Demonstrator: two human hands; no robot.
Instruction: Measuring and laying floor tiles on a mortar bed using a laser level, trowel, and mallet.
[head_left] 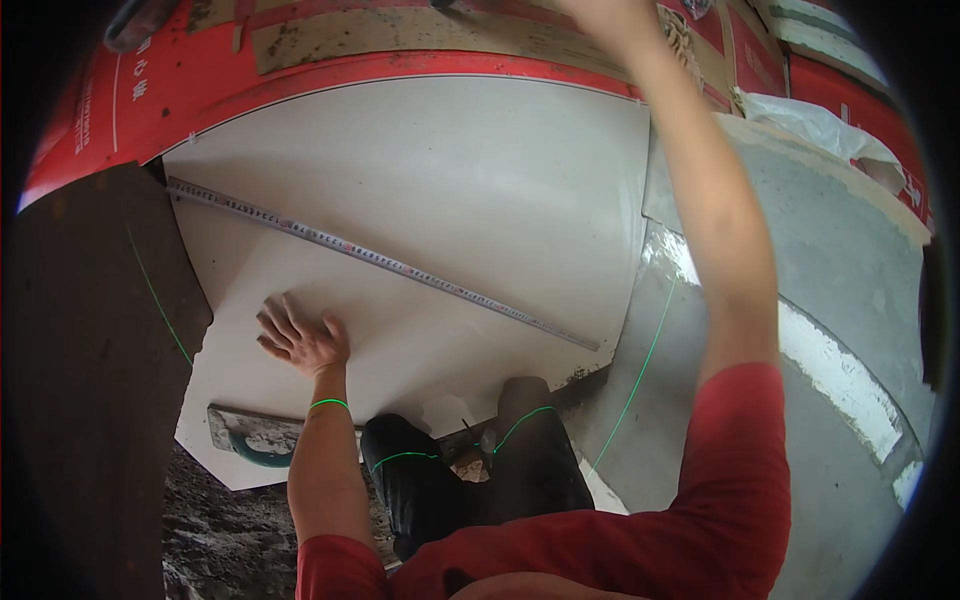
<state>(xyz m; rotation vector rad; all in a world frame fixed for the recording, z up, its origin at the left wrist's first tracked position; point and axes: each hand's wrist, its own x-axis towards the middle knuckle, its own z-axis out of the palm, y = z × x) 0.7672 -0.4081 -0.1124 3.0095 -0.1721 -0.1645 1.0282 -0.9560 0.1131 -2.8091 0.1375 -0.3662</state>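
My left hand (303, 336) lies flat on a large white board (430, 180), fingers spread. A long metal ruler with markings (383, 260) lies diagonally across the board, just above that hand. My right arm stretches up past the board's right edge, and my right hand (615, 22) is at the top rim of the picture, near cardboard; its fingers are cut off. A flat trowel with a curved handle (258, 449) rests on the board's lower left, beside my left forearm. My knees are at the board's near edge.
Red and brown cardboard (325, 42) runs along the far side, with crumpled plastic (815, 130) at the right. Grey panels with white patches (860, 260) lie right, a dark surface (95, 380) left, rough ground (230, 540) lower left. Green laser lines cross the surfaces and my body.
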